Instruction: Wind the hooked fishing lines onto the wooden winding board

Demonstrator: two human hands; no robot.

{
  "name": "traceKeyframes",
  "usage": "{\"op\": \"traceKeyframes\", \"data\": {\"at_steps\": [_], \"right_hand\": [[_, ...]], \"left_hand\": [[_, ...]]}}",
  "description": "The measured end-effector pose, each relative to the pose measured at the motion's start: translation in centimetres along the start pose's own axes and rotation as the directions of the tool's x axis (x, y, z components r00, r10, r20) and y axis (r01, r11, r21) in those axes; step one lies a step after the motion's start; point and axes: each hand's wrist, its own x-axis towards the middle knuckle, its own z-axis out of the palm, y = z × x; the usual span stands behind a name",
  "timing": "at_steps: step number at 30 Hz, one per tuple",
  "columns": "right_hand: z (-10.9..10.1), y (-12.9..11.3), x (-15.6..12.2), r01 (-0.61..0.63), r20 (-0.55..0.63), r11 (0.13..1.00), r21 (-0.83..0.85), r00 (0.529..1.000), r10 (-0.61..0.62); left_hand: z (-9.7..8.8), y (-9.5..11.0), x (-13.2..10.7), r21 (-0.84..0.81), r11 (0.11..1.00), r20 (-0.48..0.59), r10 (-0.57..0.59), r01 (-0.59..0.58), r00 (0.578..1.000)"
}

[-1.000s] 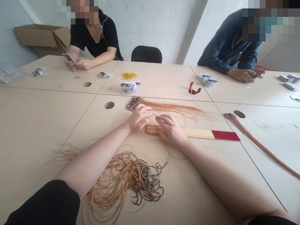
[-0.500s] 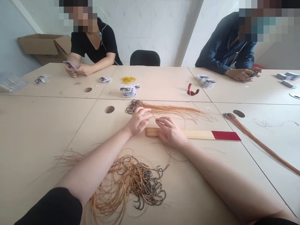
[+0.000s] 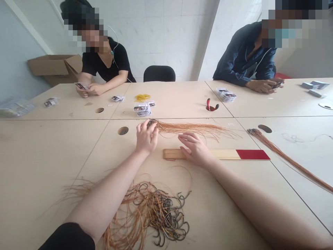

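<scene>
My left hand [image 3: 147, 137] is at the hook end of a far bundle of fishing hooks with orange-brown leader lines [image 3: 191, 127]. Its fingers are spread and partly cover those hooks; no held item shows. Over a flat wooden strip [image 3: 223, 153] with a red end rests my right hand [image 3: 195, 148], thumb apart from the outstretched fingers. A thin line curves between the bundle and the right fingertips; contact is unclear. Nearer me, a tangled pile of dark hooks with leader lines [image 3: 166, 211] lies partly behind my left forearm.
Another tied-hook bundle [image 3: 288, 158] stretches along the right side. Red-handled pliers [image 3: 208, 104] stand in a table hole. Yellow bands [image 3: 142, 97], small packs [image 3: 142, 109] and more packs [image 3: 226, 94] lie farther back. Two people sit opposite, handling small packs.
My left hand has moved left and away from my right hand, onto the far hooks. The fingertips that were close together are now apart. The camera view has tilted slightly up.
</scene>
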Motion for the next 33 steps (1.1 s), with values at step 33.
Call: {"op": "traceKeyframes", "data": {"at_steps": [33], "right_hand": [[-1.4, 6.2, -0.9, -0.246, -0.023, 0.946, -0.210, 0.969, 0.247]], "left_hand": [[0.8, 0.5, -0.1, 0.107, 0.984, 0.447, 0.080, -0.142, 0.891]]}}
